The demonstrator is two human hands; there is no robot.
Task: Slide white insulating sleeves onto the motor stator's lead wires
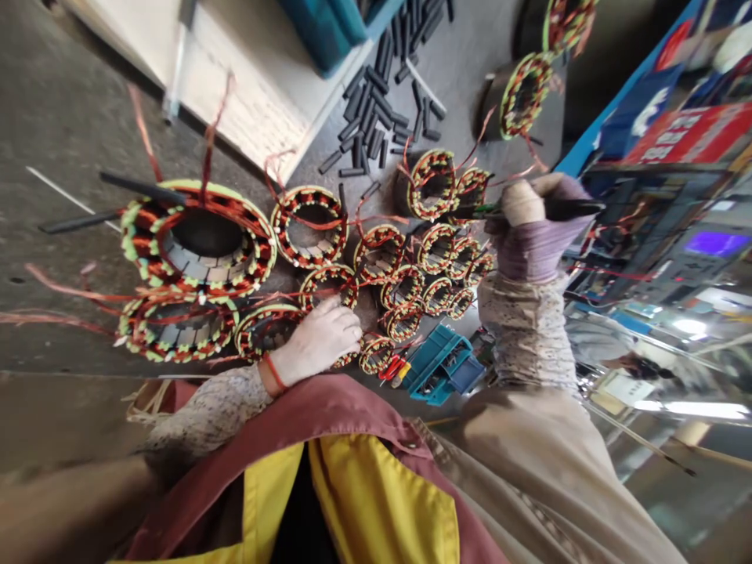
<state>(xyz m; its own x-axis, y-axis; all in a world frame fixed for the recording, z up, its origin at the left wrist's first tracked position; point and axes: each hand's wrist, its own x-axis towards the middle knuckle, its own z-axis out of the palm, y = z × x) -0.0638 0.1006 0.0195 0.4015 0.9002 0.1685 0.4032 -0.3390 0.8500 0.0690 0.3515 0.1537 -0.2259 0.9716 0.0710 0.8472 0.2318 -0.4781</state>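
Rows of wound motor stators, ring-shaped with copper windings and yellow-green edges, stand on the grey bench. My bare left hand [322,338] is closed at the lower rim of a middle stator [314,283], its fingers bent together and the fingertips partly hidden. A red cord circles that wrist. To the right, my right hand [532,215], in a purple glove with wrapped fingers, grips a black-handled tool [573,209]. The tool's thin end reaches left toward an upper stator [432,186] with loose copper leads; whether it touches is unclear. A large stator [200,235] stands at the left.
Short black sleeves [376,113] lie scattered at the top beside an open notebook [247,94], a pen [179,63] and a teal bin [329,31]. More stators [520,98] stand at upper right. Red-handled pliers [395,370] and a teal tray [438,360] are near my lap.
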